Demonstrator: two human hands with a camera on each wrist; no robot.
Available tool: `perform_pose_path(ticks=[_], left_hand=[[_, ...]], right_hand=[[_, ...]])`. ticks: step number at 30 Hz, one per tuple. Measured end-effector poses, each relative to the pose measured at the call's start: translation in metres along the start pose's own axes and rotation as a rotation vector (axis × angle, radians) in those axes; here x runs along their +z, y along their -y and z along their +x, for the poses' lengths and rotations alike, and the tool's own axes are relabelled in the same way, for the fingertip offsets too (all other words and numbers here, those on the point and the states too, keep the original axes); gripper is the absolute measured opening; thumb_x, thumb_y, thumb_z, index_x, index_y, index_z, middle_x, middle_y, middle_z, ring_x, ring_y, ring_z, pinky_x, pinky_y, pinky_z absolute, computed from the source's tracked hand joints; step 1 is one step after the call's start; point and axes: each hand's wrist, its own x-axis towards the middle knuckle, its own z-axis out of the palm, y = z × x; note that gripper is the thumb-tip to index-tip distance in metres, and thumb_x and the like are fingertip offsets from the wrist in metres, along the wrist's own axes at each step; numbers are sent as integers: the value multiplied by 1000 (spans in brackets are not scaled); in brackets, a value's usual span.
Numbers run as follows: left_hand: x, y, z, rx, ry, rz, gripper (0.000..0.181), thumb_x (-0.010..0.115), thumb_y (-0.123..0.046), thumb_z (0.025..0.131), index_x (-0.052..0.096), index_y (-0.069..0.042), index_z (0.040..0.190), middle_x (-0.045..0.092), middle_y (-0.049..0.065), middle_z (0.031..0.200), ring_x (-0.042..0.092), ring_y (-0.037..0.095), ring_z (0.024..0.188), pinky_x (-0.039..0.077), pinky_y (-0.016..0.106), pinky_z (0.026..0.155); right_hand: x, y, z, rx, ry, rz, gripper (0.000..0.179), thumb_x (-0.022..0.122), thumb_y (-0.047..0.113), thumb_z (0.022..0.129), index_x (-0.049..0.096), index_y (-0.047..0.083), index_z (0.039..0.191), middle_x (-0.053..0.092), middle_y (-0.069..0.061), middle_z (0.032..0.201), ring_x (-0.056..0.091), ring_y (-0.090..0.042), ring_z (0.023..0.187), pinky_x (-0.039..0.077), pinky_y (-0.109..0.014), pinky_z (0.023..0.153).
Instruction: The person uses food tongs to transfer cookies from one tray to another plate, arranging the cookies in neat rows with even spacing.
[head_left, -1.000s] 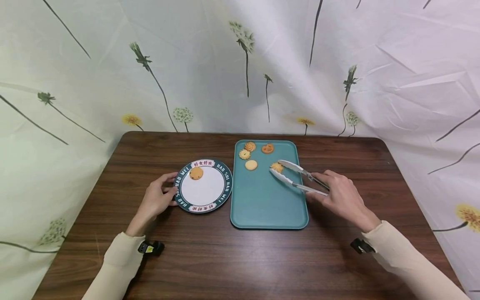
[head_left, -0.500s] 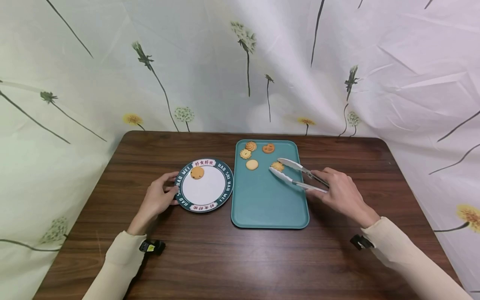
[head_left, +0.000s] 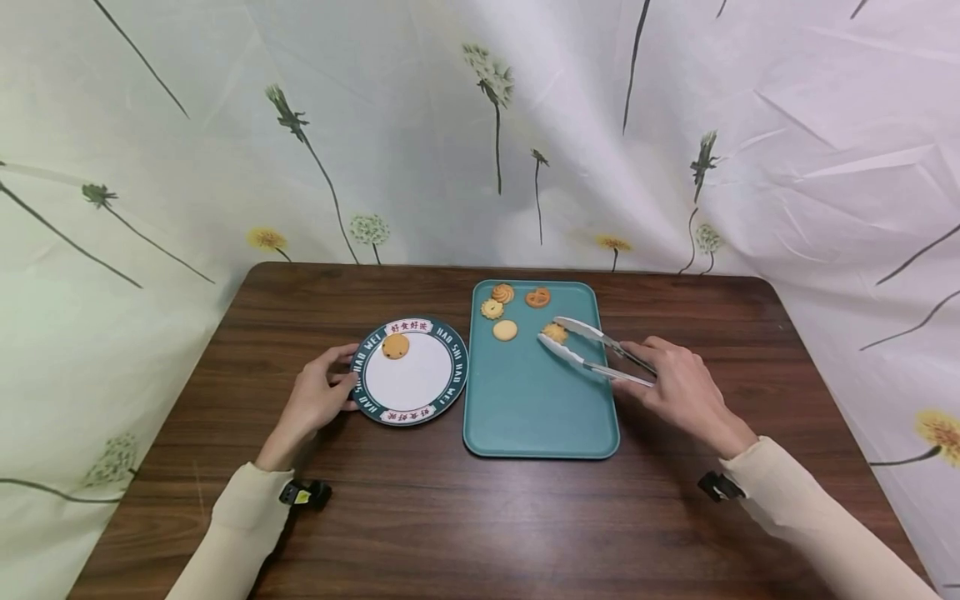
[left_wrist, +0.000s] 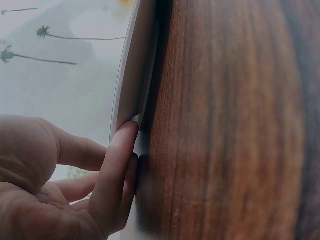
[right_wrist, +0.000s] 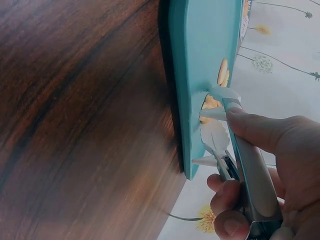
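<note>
We log the left hand (head_left: 318, 392) pinching the left rim of the plate (head_left: 408, 379), fingers under the edge. Plate's on the worktop (head_left: 420, 517), one speckled cookie (head_left: 395, 346) on it near the far rim. Tray (head_left: 540, 417) just right of the plate; we can't tell if they touch. We mark the right hand (head_left: 684, 387) clamped around the tongs (head_left: 592, 367), arms apart, tips either side of the ruffled cookie (head_left: 555, 333) on the tray; contact unclear to us. Also on the tray: plain round cookie (head_left: 505, 331) left of that, scalloped cookie (head_left: 492, 309) and swirl cookie (head_left: 502, 293) together near the far-left corner, pretzel cookie (head_left: 537, 297) near the far edge.
</note>
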Motion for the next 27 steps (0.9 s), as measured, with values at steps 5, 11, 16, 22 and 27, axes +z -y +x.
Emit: perform_pose_path(ticks=[5,11,16,22,27], left_hand=[[0,1,0,1,2,-3,51,47,-2,107,40,-1,157,43,30,149,64,42,117,68,23,67],[0,0,-1,-1,1,-3,51,48,-2,107,40,-1,157,43,30,150,64,42,116,68,23,67],[-1,-1,-1,1,0,-4,50,47,-2,107,40,-2,157,43,30,150,63,42,116,69,23,67],[-1,0,-1,9,1,-1,51,47,-2,107,40,-1,157,43,30,150,63,43,117,69,23,68],[0,0,-1,6,2,-2,51,47,-2,107,40,-1,157,43,30,150,63,44,118,69,24,68]], right_hand=[[1,3,3,-21,-18,4,56,84,39,88,72,8,133,61,-6,84,44,-14,61,34,-22,47],[2,7,8,-59,-41,16,56,85,36,88,71,8,133,61,-6,83,43,-12,60,33,-20,47],[3,11,13,-71,-44,27,55,84,37,88,71,12,135,63,-5,86,46,-13,62,37,-22,49],[5,20,20,-86,-51,52,54,85,38,88,71,16,135,66,-5,92,48,-13,61,41,-23,49],[7,27,25,-99,-53,68,54,85,38,88,71,17,136,65,-5,90,45,-12,60,37,-22,47]])
